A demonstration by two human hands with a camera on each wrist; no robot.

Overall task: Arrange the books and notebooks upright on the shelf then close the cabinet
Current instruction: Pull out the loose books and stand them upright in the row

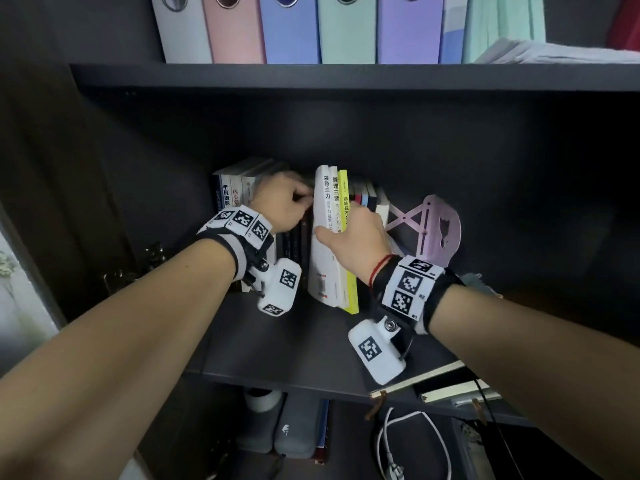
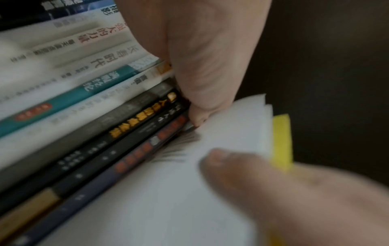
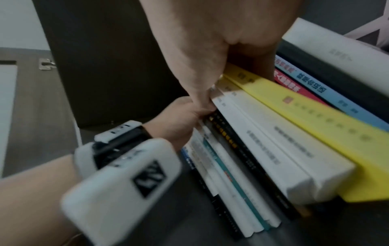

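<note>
On the middle shelf (image 1: pixel 294 341) a row of books stands upright. My right hand (image 1: pixel 356 233) grips two white books (image 1: pixel 323 258) and a yellow book (image 1: pixel 343 188) as a bundle, thumb on the left white cover (image 2: pixel 179 191), fingers behind the yellow one (image 3: pixel 315 116). The bundle leans slightly left and sits forward of the row. My left hand (image 1: pixel 291 202) curls its fingers over the tops of the dark-spined books (image 2: pixel 126 133) just left of the bundle. More white-spined books (image 1: pixel 235 192) stand further left. Red, blue and white books (image 1: pixel 367 195) stand to the right.
A lilac bookend (image 1: pixel 433 230) props the row's right end. Flat notebooks (image 1: pixel 446 382) lie at the shelf's front right. Pastel binders (image 1: pixel 291 29) and a paper stack (image 1: pixel 554 51) fill the shelf above. A white cable (image 1: pixel 408 441) and grey cases (image 1: pixel 298 427) lie below. The cabinet door (image 1: pixel 52 168) stands open at left.
</note>
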